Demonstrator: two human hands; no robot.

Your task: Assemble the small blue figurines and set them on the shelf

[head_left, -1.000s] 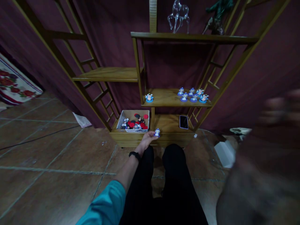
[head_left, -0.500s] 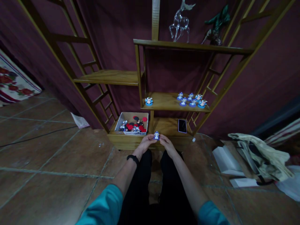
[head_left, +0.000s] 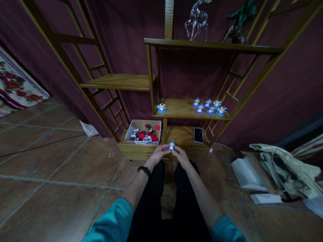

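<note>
Between my hands, in front of the lowest shelf, is a small purple-and-white figurine [head_left: 171, 145] standing upright on a purple base. My left hand [head_left: 160, 152] grips its base from the left, and my right hand [head_left: 180, 154] pinches it from the right. Behind my left hand sits an open cardboard box [head_left: 142, 122] with red and black discs and small figurines inside. On the shelf above, several similar figurines [head_left: 199, 108] on purple or blue bases stand at the right. A single blue-based figurine [head_left: 161, 108] is at that shelf's left end.
A phone [head_left: 198, 135] lies on the lowest shelf [head_left: 176, 132], right of the box. Higher up stand a clear deer statue [head_left: 198, 20] and a dark green statue [head_left: 239, 23]. White boxes [head_left: 248, 174] and a cream cloth bag [head_left: 287, 168] lie on the floor at right.
The view has shifted slightly, so the shelves sit a little differently in the picture. Both hands still hold the figurine, with hardly any change in grip.
</note>
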